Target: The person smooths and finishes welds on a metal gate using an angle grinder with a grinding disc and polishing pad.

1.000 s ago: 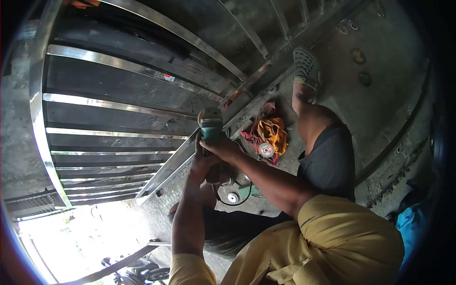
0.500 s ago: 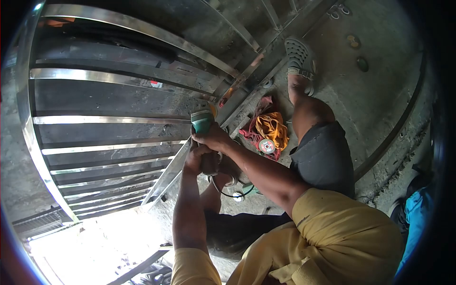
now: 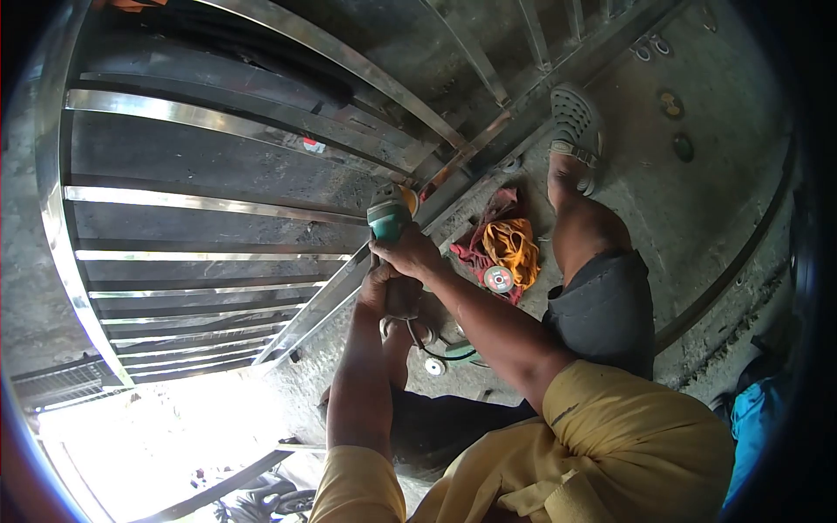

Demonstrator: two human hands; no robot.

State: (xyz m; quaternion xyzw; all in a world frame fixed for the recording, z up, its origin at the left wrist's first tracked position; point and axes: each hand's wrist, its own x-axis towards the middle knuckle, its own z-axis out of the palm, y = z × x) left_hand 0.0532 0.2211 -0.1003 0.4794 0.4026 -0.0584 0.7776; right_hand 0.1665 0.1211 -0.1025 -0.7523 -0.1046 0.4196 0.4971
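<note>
Both my hands are wrapped round a green angle grinder (image 3: pixel 388 220). My right hand (image 3: pixel 408 253) grips the body close behind the metal gear head, and my left hand (image 3: pixel 377 288) holds it further back. A yellowish disc (image 3: pixel 409 201) shows at the grinder's head, right by the edge of a shiny metal frame (image 3: pixel 327 283). Long metal bars (image 3: pixel 174 197) run from that frame to the left. A black cord (image 3: pixel 418 342) hangs from the grinder's rear end.
Red and orange cloths (image 3: pixel 510 244) lie on the concrete floor, with a loose disc (image 3: pixel 498 279) on top. Near my foot in a grey clog (image 3: pixel 573 118) are more discs (image 3: pixel 670 105). A second green tool (image 3: pixel 462 352) lies below my arm. Blue cloth (image 3: pixel 757 418) shows at the right edge.
The view has shifted, so frame and floor sit differently in it. The grinder, still in both hands, appears further right along the frame, with more of its head and disc showing.
</note>
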